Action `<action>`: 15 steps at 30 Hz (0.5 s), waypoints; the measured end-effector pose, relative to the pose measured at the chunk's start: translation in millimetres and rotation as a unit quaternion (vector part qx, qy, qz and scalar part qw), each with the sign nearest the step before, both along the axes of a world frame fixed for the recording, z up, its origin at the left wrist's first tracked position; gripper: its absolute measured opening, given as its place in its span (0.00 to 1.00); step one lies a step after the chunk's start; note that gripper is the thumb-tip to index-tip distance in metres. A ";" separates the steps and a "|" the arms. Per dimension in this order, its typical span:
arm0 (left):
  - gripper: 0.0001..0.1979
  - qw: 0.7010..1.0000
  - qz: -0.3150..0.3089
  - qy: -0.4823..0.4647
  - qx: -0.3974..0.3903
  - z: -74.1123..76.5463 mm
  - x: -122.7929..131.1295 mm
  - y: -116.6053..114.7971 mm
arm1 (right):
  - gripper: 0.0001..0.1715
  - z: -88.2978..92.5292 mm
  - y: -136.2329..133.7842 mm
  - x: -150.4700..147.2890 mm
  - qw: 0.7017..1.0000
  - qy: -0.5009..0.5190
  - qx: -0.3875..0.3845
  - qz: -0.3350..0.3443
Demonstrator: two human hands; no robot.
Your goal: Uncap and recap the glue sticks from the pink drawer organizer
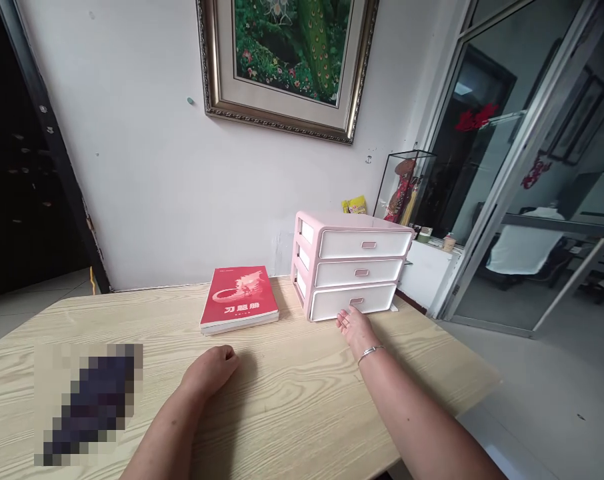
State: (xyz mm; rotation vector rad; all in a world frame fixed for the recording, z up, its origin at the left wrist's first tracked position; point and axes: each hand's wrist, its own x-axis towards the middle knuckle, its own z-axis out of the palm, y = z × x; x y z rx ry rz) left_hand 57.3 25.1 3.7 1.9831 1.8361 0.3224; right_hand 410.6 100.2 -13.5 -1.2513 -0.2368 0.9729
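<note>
The left hand (211, 371), loosely clenched, rests on the table (292, 413). Ahead and right, the right hand (356, 328) meets the bottom drawer (329, 305) of the pink drawer unit (349, 261); I cannot tell whether it grips the handle (357, 301). Beyond the left hand lies a red book (242, 293).

The single camera looks from the person's head, forward and down across a pale wood-grained table (292, 413) toward a white wall (132, 147). Bare forearms (175, 423) enter close below; a pink-and-white plastic three-drawer cabinet (349, 265) stands farther off.
</note>
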 end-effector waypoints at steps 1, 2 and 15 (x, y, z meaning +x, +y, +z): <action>0.11 1.000 0.001 0.001 0.003 -2.1 -0.5 0.3 | 0.12 3.2 1.9 5.2 1.000 0.007 -0.010 0.004; 0.12 1.000 0.003 0.000 0.005 -4.4 -1.0 0.6 | 0.12 6.1 3.9 9.4 1.000 0.014 -0.019 0.007; 0.13 0.999 0.029 -0.038 -0.002 -16.2 -5.7 -1.8 | 0.15 21.9 12.9 30.7 0.998 -0.003 -0.052 0.040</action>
